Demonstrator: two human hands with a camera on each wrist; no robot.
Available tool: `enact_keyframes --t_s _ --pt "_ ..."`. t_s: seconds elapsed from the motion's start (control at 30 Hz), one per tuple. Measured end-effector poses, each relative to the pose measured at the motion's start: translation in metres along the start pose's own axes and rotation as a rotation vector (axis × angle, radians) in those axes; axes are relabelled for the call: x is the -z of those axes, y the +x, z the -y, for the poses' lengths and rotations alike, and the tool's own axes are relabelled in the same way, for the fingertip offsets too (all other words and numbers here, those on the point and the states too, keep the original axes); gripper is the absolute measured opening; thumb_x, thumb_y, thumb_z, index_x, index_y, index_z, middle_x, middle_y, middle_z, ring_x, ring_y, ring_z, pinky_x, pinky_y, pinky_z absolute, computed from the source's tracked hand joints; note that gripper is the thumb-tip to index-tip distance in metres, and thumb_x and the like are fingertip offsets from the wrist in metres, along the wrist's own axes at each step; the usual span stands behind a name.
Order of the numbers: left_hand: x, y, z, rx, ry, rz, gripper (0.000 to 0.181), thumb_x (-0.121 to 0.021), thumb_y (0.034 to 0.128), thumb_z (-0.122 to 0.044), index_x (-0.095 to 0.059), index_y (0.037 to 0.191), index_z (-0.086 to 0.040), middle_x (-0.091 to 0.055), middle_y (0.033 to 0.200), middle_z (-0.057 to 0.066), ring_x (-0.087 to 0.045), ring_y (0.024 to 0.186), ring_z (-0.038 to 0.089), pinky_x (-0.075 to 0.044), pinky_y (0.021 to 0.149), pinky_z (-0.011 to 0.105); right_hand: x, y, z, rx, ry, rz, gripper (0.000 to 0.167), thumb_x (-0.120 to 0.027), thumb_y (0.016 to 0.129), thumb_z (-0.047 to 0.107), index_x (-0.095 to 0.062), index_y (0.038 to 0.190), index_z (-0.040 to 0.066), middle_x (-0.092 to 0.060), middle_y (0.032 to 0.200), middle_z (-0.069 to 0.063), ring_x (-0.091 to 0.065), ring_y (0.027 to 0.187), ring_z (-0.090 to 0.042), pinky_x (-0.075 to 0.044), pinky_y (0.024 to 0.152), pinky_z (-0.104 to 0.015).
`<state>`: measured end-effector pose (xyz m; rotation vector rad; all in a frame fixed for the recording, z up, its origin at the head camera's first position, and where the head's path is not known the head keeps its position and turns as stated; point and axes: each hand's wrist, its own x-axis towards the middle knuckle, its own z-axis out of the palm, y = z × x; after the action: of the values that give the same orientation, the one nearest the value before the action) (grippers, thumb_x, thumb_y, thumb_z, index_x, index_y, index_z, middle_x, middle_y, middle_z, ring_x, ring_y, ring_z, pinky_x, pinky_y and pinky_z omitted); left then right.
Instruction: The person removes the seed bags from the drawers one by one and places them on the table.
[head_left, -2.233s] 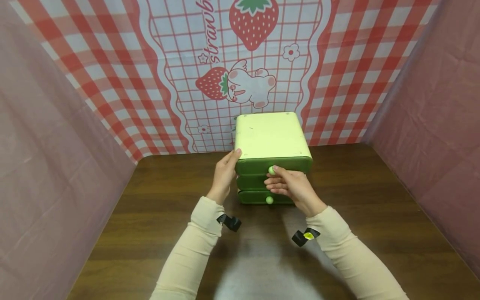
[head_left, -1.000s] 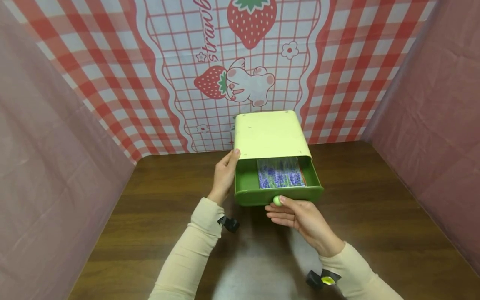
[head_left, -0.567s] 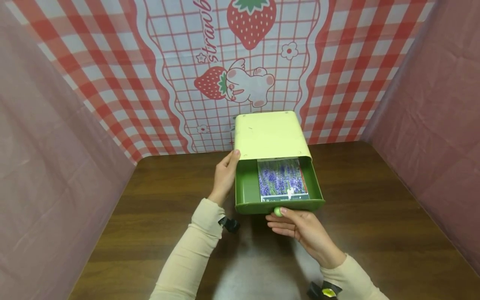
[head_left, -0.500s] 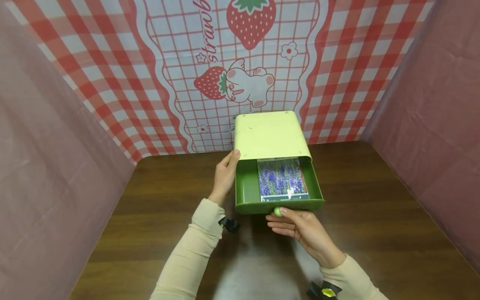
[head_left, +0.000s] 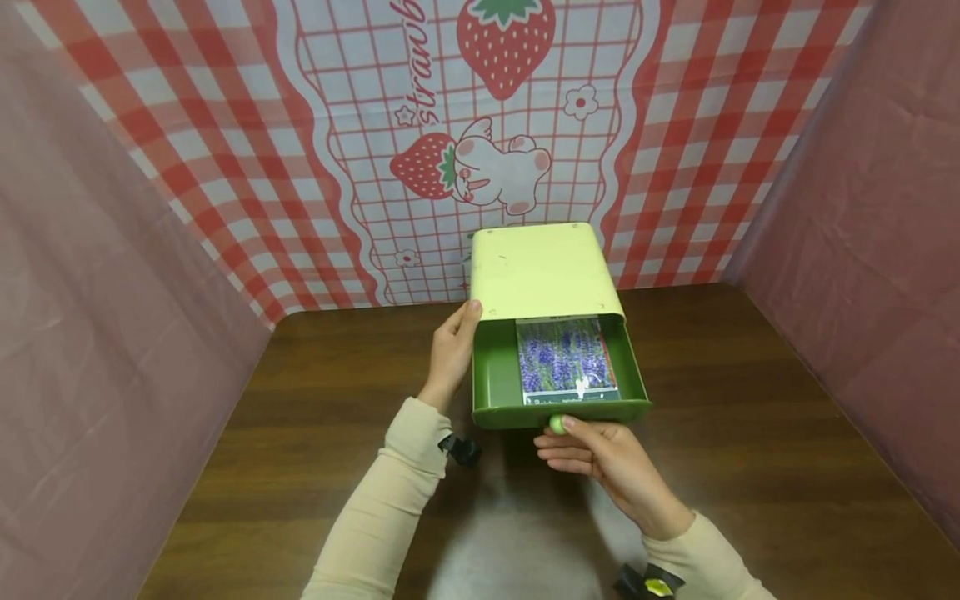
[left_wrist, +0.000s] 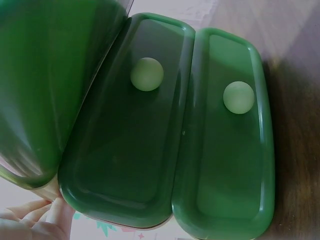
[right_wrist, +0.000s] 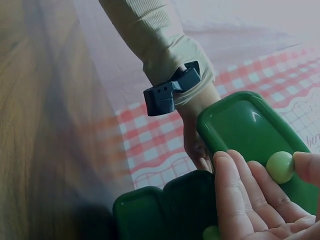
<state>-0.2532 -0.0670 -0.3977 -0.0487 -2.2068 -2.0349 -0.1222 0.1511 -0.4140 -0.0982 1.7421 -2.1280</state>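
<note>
Top drawer (head_left: 495, 371) further out than a second ago!
Left hand (head_left: 448, 358) rests against the side of the cabinet (head_left: 547, 271), thumb at its front corner, fingers fairly straight but partly hidden. That drawer, hiding the lower drawers (left_wrist: 215, 165) from the head view, looks stiff and light; its round knob (head_left: 557, 425) seems the obvious hold. Inside lies a glossy packet (head_left: 564, 358), probably thin and slippery, back edge hard to make out. Right hand (head_left: 603, 458) pinches that knob, other fingers extended.
</note>
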Motion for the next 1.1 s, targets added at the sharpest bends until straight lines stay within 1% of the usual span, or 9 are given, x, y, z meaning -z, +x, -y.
enact_keyframes --t_s 0.2,0.33,0.63,0.77,0.87,1.0,1.1 --pt "0.0 0.0 0.0 -0.01 0.0 -0.01 0.058 -0.051 0.1 -0.046 -0.049 0.144 -0.008 -0.048 0.15 0.007 -0.041 0.142 0.025 -0.033 0.119 0.039 0.0 -0.002 0.003 -0.022 -0.06 -0.012 0.05 -0.055 0.101 0.035 -0.062 0.122 -0.01 -0.076 0.102 -0.007 -0.073 0.094 -0.018 -0.06 0.087 -0.036" --pt "0.0 0.0 0.0 -0.013 0.0 -0.013 0.058 -0.051 0.0999 -0.046 -0.049 0.144 -0.008 -0.049 0.149 0.007 -0.042 0.141 0.025 -0.033 0.119 0.039 0.001 -0.002 0.003 -0.024 -0.049 -0.008 0.047 -0.056 0.1 0.034 -0.064 0.12 -0.009 -0.076 0.1 -0.006 -0.073 0.094 -0.018 -0.06 0.087 -0.036" --pt "0.0 0.001 0.002 0.001 -0.005 -0.011 0.059 -0.051 0.0994 -0.048 -0.049 0.144 -0.009 -0.049 0.15 0.005 -0.041 0.141 0.024 -0.033 0.119 0.039 -0.001 -0.006 0.003 -0.019 -0.045 0.002 0.043 -0.057 0.1 0.031 -0.066 0.116 -0.008 -0.077 0.098 -0.007 -0.074 0.092 -0.018 -0.059 0.088 -0.037" --pt "0.0 0.002 0.002 -0.008 -0.008 -0.003 0.059 -0.051 0.0997 -0.048 -0.049 0.144 -0.008 -0.048 0.15 0.006 -0.041 0.142 0.025 -0.033 0.119 0.04 -0.001 -0.009 0.002 -0.019 -0.053 0.006 0.045 -0.056 0.1 0.03 -0.064 0.117 -0.011 -0.077 0.097 -0.006 -0.074 0.091 -0.018 -0.06 0.087 -0.037" --pt "0.0 0.001 0.001 -0.01 -0.009 0.003 0.06 -0.05 0.0998 -0.048 -0.048 0.145 -0.009 -0.047 0.151 0.006 -0.04 0.142 0.024 -0.033 0.119 0.04 0.001 -0.011 0.003 -0.014 -0.091 0.01 0.048 -0.056 0.101 0.03 -0.062 0.118 -0.014 -0.077 0.096 -0.007 -0.074 0.091 -0.019 -0.06 0.085 -0.037" --pt "0.0 0.0 0.0 -0.01 -0.008 0.003 0.06 -0.05 0.1 -0.048 -0.048 0.145 -0.008 -0.047 0.15 0.006 -0.04 0.142 0.024 -0.032 0.119 0.039 0.007 -0.016 0.005 -0.001 -0.182 0.027 0.048 -0.055 0.101 0.031 -0.063 0.117 -0.014 -0.076 0.097 -0.011 -0.074 0.09 -0.023 -0.061 0.083 -0.039" --pt "-0.001 -0.001 0.0 -0.008 -0.006 0.0 0.06 -0.05 0.1 -0.048 -0.048 0.145 -0.008 -0.048 0.15 0.006 -0.04 0.142 0.024 -0.032 0.119 0.039 0.011 -0.022 0.01 0.019 -0.243 0.053 0.046 -0.055 0.101 0.03 -0.065 0.114 -0.013 -0.076 0.097 -0.011 -0.074 0.089 -0.024 -0.061 0.081 -0.041"
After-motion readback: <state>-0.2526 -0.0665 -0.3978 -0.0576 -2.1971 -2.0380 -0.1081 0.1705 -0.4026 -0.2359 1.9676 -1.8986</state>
